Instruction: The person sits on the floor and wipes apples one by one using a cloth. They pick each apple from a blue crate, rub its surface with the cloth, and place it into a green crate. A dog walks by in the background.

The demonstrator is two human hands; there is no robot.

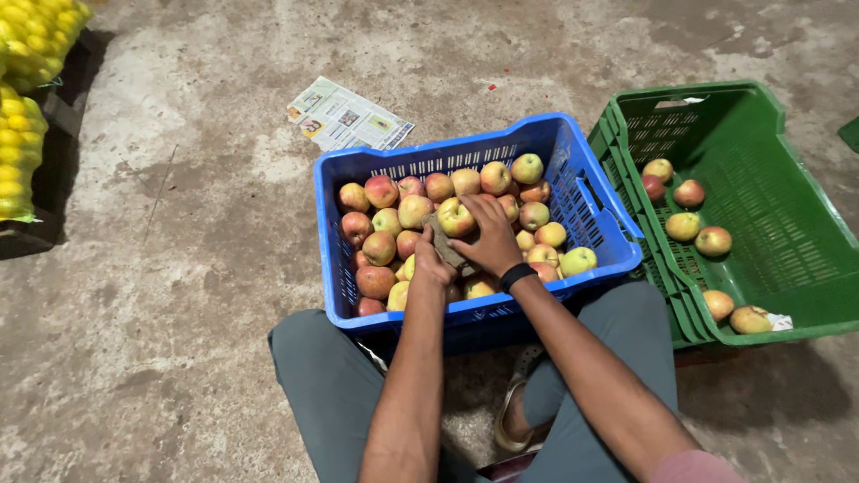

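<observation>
A person is sitting on a rough, stained concrete floor [179,268], knees in grey trousers spread around a blue plastic crate [573,192] with slotted, ribbed walls. The crate is holding a heap of round, smooth-skinned apples [380,246], mottled red and yellow-green.

The right hand [490,234] is lying palm-down over the pile near the middle of the crate, its fingers curling over one yellowish apple [455,217] and closing loosely on it; a black band is circling the wrist. The left hand [431,261] is reaching in from the near side, just beside the right, and is gripping a drab brown cloth [447,246] that is pressing against the fruit between the two hands. The fingers of this hand are bunching together on the fabric.

To the right, touching the blue crate's corner, a green plastic crate [778,215] with a fine lattice floor is tilting and holding only a few scattered apples. Beyond the blue crate a folded newspaper sheet [349,116] is lying flat. At the far left, yellow fruit in mesh sacks [22,98] is bulging over a dark pallet.
</observation>
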